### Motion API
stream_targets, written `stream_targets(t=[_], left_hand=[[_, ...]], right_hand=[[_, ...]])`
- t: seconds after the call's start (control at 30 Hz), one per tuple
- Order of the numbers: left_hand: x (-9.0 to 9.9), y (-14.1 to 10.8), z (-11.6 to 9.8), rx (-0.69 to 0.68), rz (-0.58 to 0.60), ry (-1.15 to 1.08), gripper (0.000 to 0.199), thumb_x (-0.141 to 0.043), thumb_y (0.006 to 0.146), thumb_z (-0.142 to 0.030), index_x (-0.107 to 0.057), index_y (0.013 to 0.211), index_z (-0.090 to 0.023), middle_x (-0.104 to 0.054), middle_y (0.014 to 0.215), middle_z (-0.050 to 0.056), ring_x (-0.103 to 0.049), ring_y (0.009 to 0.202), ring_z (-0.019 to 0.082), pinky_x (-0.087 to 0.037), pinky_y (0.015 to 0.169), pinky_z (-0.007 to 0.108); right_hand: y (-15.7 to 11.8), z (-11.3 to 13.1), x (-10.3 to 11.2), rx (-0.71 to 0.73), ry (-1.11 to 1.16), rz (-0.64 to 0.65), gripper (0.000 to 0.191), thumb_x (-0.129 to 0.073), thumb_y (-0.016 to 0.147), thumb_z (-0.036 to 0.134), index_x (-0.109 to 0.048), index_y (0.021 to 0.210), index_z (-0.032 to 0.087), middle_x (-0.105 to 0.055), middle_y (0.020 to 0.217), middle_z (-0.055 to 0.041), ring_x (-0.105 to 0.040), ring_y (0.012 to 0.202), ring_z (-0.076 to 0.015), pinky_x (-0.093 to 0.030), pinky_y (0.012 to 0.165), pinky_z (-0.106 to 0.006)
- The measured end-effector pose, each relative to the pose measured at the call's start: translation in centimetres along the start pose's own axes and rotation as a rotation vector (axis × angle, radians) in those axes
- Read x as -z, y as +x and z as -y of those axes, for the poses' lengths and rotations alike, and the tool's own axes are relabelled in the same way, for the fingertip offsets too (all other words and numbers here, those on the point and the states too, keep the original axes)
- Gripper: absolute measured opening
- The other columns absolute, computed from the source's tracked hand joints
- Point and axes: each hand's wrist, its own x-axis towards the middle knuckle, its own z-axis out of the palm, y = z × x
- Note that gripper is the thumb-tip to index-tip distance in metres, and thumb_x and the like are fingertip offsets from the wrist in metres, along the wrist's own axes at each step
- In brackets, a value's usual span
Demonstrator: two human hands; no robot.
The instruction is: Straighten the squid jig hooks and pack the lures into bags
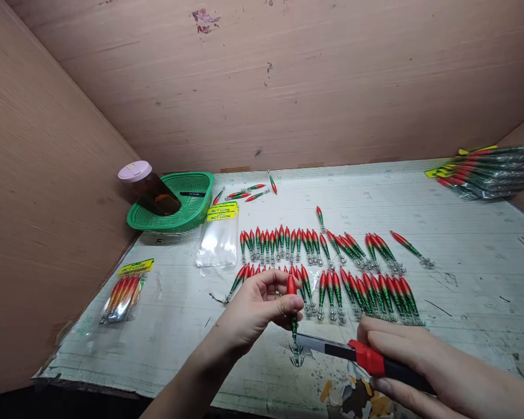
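Your left hand (262, 302) pinched a single lure (291, 285) between thumb and fingers, its red end up and its green body pointing down towards you, over the near part of the bench (166, 358). Your right hand (402, 349) was wrapped around a red and black knife (370, 358), with the blade (312, 343) lying across the lure's narrow lower end, just above the hooks (296, 356). The tip looked to be against the lure, though whether it truly touched was hard to tell. Working the blade there well called, as I judge it, for a firm pinch so the slim body could not roll, and for light, short strokes from the wrist, since a heavy push could have scored the green finish or slipped into the hooks. Your left fingers sat above the blade, a sensible place for them; the points below deserved the same respect from both hands. Good aim also needed a plain view of the spot, which you had. Just beyond your hands lay the front row of lures (367, 294), with a back row (282, 240) behind it, near enough that a wide swing of the knife might have knocked them.
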Motion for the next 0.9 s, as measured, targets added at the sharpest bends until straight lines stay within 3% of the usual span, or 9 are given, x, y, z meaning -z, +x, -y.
stream_targets(t=[0.2, 0.33, 0.53, 0.7, 0.9], left_hand=[[0.5, 0.2, 0.1, 0.022, 0.016, 0.008, 0.035, -0.086, 0.06, -0.026, -0.062, 0.082, -0.015, -0.061, 0.067, -0.004, -0.062, 0.057, 0.01, -0.043, 0.048, 0.017], [0.5, 0.2, 0.0, 0.033, 0.018, 0.013, 0.032, -0.085, 0.062, -0.026, -0.061, 0.079, -0.015, -0.06, 0.065, -0.004, -0.061, 0.056, 0.009, -0.043, 0.048, 0.017], [0.3, 0.1, 0.0, 0.032, 0.005, 0.035, 0.033, -0.086, 0.061, -0.029, -0.061, 0.079, -0.016, -0.059, 0.064, -0.005, -0.061, 0.056, 0.01, -0.041, 0.047, 0.018], [0.1, 0.0, 0.0, 0.036, -0.029, 0.024, 0.037, -0.088, 0.058, -0.029, -0.061, 0.079, -0.015, -0.059, 0.064, -0.005, -0.061, 0.055, 0.01, -0.041, 0.047, 0.018], [0.2, 0.1, 0.0, 0.058, 0.01, 0.026, 0.035, -0.087, 0.06, -0.029, -0.062, 0.079, -0.015, -0.06, 0.064, -0.004, -0.061, 0.055, 0.01, -0.041, 0.048, 0.018]], right_hand=[[0.6, 0.6, 0.0, -0.02, 0.056, 0.053, 0.019, -0.055, 0.09, 0.031, -0.068, 0.104, 0.029, -0.068, 0.108, -0.0061, -0.066, 0.1, -0.0244, -0.059, 0.081, -0.032], [1.0, 1.1, 0.1, -0.016, 0.09, 0.053, 0.02, -0.055, 0.09, 0.03, -0.067, 0.107, 0.029, -0.065, 0.111, -0.0061, -0.063, 0.105, -0.0245, -0.056, 0.087, -0.035], [0.7, 1.1, -0.2, -0.027, 0.119, 0.049, 0.01, -0.056, 0.089, 0.029, -0.065, 0.093, 0.027, -0.066, 0.095, -0.0046, -0.065, 0.088, -0.0219, -0.057, 0.075, -0.03], [1.0, 1.2, -0.2, -0.02, 0.105, 0.025, 0.008, -0.057, 0.087, 0.027, -0.064, 0.089, 0.026, -0.068, 0.091, -0.0042, -0.065, 0.084, -0.0212, -0.056, 0.073, -0.028], [1.4, 1.4, -0.4, -0.025, 0.087, 0.043, 0.011, -0.054, 0.088, 0.029, -0.063, 0.089, 0.024, -0.068, 0.09, -0.0061, -0.065, 0.081, -0.0213, -0.056, 0.073, -0.029]])
